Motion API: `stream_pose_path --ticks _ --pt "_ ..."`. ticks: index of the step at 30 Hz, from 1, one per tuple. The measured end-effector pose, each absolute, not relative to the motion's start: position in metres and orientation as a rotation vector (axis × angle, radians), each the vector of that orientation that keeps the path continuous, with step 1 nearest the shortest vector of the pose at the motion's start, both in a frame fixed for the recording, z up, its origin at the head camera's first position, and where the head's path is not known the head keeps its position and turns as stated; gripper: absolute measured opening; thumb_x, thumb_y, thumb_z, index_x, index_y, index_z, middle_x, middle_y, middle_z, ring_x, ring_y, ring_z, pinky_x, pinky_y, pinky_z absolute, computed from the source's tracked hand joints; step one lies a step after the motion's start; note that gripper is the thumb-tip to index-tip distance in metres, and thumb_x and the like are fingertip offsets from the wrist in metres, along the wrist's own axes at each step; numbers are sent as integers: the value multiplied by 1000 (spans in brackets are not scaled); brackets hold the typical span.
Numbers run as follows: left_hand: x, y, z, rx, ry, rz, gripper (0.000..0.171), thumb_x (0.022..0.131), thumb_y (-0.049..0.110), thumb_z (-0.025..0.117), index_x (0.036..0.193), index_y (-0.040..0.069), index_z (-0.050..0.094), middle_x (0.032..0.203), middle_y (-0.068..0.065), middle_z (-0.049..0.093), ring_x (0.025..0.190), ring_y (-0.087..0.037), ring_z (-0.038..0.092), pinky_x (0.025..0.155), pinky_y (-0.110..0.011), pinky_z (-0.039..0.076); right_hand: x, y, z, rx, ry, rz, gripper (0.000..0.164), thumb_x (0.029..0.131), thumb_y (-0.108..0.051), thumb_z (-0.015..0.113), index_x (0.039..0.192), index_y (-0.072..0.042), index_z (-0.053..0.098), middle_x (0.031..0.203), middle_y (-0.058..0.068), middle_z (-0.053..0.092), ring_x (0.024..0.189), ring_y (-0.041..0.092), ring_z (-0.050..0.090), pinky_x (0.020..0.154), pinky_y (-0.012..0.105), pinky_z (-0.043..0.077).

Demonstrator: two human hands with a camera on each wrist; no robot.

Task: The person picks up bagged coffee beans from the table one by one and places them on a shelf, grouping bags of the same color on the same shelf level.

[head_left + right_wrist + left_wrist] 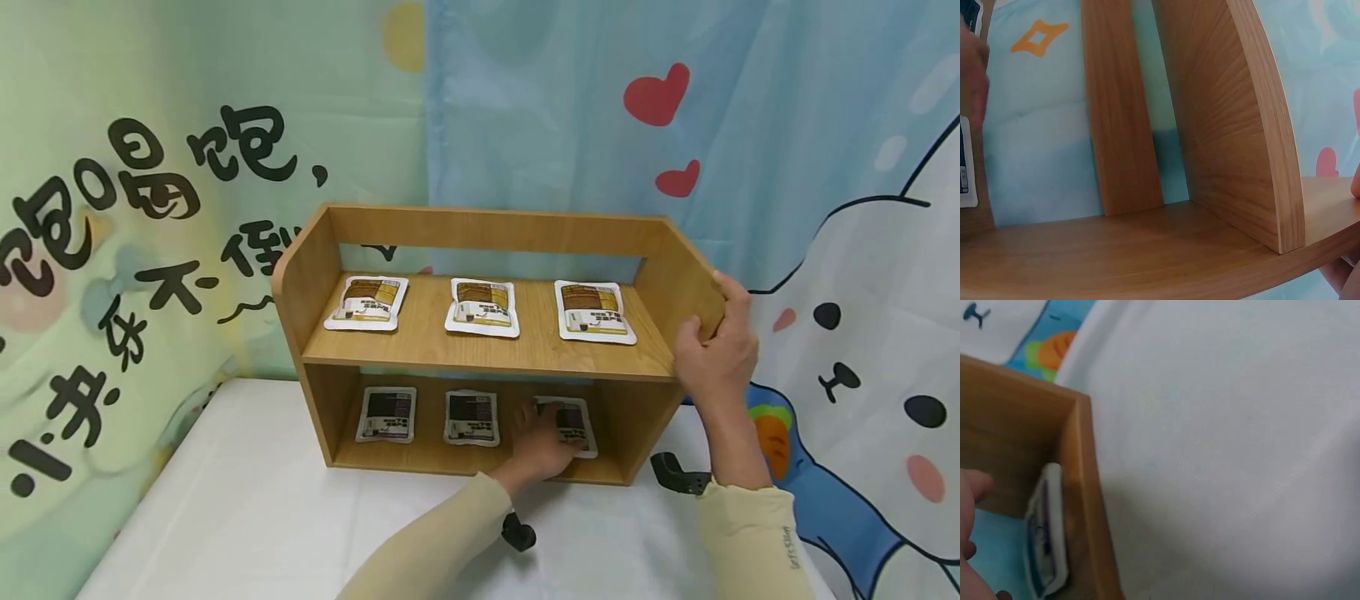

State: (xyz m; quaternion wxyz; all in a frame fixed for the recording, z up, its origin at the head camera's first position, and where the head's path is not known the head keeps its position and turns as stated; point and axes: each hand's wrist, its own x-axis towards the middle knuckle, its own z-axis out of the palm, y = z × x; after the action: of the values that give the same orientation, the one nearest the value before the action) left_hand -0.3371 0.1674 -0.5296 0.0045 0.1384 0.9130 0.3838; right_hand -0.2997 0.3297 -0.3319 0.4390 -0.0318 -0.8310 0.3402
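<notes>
A two-tier wooden shelf [480,363] stands on the white-covered table. My right hand [717,346] grips the edge of its right side panel, thumb inside. In the lower tier my left hand [546,446] reaches over the rightmost dark-printed packet [576,421] and hides part of it. The left wrist view shows that packet [1046,534] lying on the lower board, with the left hand's fingers [967,506] beside it, not curled round it. Two more dark-printed packets, one at the left [386,414] and one in the middle [472,417], lie in the same tier.
On the upper tier lie three white packets with brown and yellow print: left [367,303], middle [482,307], right [596,312]. A printed curtain [540,108] hangs behind the shelf. White cloth [247,517] covers the table in front. Black straps [517,532] hang by the wrists.
</notes>
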Motion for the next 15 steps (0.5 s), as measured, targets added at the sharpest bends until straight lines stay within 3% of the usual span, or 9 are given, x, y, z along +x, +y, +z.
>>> stream_pose_path --ticks 4,10,15 --pt "-328 153 -520 550 2863 1256 58 92 38 65 142 15 46 149 -19 26 138 -34 23 107 -53 24 -300 329 -333 -87 -2056 857 53 92 -11 47 142 -26 39 116 21 62 91 41 62 64 20 37" --pt "-304 116 -511 643 2739 1346 45 93 34 62 135 20 53 136 -7 46 125 -24 45 100 -44 38 -301 330 -336 -102 -2050 854 53 91 -12 47 142 -26 40 113 23 62 87 41 61 63 18 36" --pt "-290 83 -507 822 2710 1361 38 93 29 62 129 16 59 126 -5 53 113 -23 54 89 -38 45 -304 330 -335 -90 -2054 849 53 91 -12 47 142 -25 40 114 23 62 88 42 61 64 19 35"
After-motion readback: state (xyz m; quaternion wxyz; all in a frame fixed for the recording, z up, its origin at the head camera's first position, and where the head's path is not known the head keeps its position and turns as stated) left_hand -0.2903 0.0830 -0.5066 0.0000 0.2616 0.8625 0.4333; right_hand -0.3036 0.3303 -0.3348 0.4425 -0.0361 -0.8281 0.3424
